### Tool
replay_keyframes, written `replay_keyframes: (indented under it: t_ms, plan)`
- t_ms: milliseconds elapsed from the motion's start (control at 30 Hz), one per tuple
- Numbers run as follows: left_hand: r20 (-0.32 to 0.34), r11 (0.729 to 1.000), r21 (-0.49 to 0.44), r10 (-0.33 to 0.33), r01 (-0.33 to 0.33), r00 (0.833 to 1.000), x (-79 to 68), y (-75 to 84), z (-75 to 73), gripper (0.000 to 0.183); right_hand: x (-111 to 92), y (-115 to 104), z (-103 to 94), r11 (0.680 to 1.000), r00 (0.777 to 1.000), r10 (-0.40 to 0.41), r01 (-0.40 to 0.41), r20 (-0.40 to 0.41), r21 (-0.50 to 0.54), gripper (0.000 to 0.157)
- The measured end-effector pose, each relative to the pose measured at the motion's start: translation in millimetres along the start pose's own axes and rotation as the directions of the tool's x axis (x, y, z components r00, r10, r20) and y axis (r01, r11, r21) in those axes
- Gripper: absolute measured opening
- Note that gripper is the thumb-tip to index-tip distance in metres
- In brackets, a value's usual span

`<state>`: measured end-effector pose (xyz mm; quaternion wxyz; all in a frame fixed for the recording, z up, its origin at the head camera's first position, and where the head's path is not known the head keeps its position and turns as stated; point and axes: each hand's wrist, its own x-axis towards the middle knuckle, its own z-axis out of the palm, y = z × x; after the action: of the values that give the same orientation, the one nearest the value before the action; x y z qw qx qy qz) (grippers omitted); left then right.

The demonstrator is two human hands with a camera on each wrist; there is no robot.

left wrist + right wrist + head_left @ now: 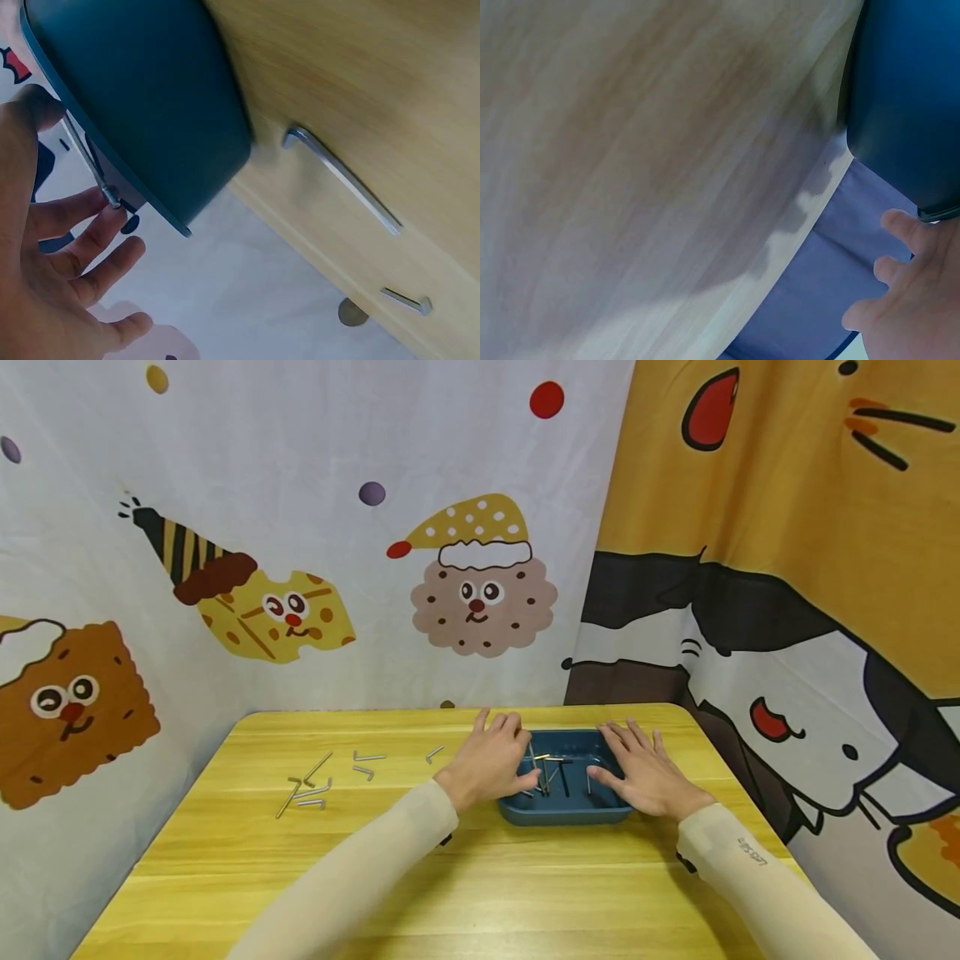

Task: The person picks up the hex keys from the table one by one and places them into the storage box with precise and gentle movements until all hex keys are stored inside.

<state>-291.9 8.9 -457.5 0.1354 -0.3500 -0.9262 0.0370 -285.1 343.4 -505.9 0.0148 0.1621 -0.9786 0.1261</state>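
Observation:
A dark blue plastic tray (566, 817) stands on the table with several hex keys (565, 777) inside, silver, brassy and black. At its left side, my left hand (487, 764) pinches a silver hex key (90, 159) lengthwise between thumb and fingertips, just over the rim, as the left wrist view shows. My right hand (648, 777) rests on the tray's right rim with fingers spread and thumb reaching over the inside. Another silver key (588, 782) is beside that thumb in the tray. In the right wrist view, part of the right hand (915, 292) is cut off.
Left of the tray several loose hex keys lie on the wooden table (225, 860), among them a brassy one (287, 799), a silver one (371, 757) and a small one (434, 753). A cartoon-printed curtain (300, 468) hangs close behind the table.

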Motion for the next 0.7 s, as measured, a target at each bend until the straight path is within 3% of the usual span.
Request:
replay_keyframes:
  t_ms: [333,700]
  plan:
    - [0.079,1.000,-0.001,0.030,-0.030,0.996,25.5,15.6,3.4,0.064,1,1,0.4,1.000,1.000,0.011,-0.011,0.027,-0.003,0.098]
    - [0.169,0.996,-0.006,0.086,-0.086,0.982,51.0,33.8,9.0,0.061,1,0,-1.1,1.000,0.999,0.012,-0.012,0.036,-0.003,0.097]
